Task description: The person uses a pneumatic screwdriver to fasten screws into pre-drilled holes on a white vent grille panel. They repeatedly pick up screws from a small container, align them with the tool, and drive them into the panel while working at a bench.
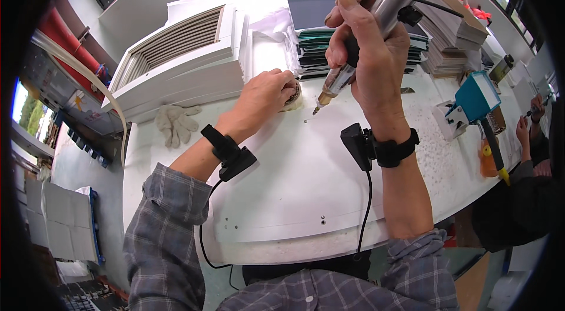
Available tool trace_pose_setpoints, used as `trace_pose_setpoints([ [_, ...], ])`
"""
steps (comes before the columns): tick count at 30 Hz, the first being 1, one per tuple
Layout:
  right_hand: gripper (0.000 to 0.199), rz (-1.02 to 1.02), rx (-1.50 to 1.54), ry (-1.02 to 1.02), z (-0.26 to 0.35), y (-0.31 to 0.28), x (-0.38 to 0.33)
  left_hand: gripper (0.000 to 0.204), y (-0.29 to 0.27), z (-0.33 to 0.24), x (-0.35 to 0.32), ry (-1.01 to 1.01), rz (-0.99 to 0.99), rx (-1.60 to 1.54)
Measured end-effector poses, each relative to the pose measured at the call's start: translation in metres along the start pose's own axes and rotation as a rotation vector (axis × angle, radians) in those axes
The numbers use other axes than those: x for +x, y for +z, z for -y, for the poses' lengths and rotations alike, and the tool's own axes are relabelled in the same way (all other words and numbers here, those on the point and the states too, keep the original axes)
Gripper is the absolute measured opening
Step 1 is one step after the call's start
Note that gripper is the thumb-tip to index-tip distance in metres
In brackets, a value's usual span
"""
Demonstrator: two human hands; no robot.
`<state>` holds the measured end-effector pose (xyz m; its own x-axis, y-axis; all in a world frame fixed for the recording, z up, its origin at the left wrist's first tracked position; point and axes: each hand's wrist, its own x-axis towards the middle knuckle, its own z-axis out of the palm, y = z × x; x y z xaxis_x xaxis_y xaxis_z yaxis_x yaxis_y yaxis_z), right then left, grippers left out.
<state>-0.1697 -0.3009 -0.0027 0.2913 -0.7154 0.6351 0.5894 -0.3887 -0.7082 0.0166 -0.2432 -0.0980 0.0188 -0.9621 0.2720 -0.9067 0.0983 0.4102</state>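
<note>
My right hand [374,46] grips a silver and black powered screwdriver [339,82], held tilted with its bit pointing down just above a white sheet panel [294,164]. A small dark fitting [305,121] sits in the panel close to the bit, and further small fittings [322,219] show near the edge toward me. My left hand [268,94] is curled over a small round tub [292,102] of tiny dark parts at the panel's far side. Those fingertips are partly hidden at the tub, so what they pinch, if anything, does not show.
White louvred panels [176,55] stand stacked at the far left, a pale work glove [175,124] before them. Dark sheets [312,46] and cardboard [450,28] are piled behind. To the right are a teal tool [478,96], an orange bottle [488,161] and another person's hands [529,120].
</note>
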Motion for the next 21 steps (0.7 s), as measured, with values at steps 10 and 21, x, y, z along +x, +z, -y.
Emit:
trace_pose_setpoints([
  [10,0.022,0.023,0.033,0.016,-0.002,0.004,-0.003,0.010,-0.018,0.003,-0.006,-0.157,-0.053,-0.184],
  [21,0.023,0.013,0.292,0.130,0.005,0.034,-0.026,0.007,-0.058,0.001,-0.135,-0.459,-0.003,-0.799],
])
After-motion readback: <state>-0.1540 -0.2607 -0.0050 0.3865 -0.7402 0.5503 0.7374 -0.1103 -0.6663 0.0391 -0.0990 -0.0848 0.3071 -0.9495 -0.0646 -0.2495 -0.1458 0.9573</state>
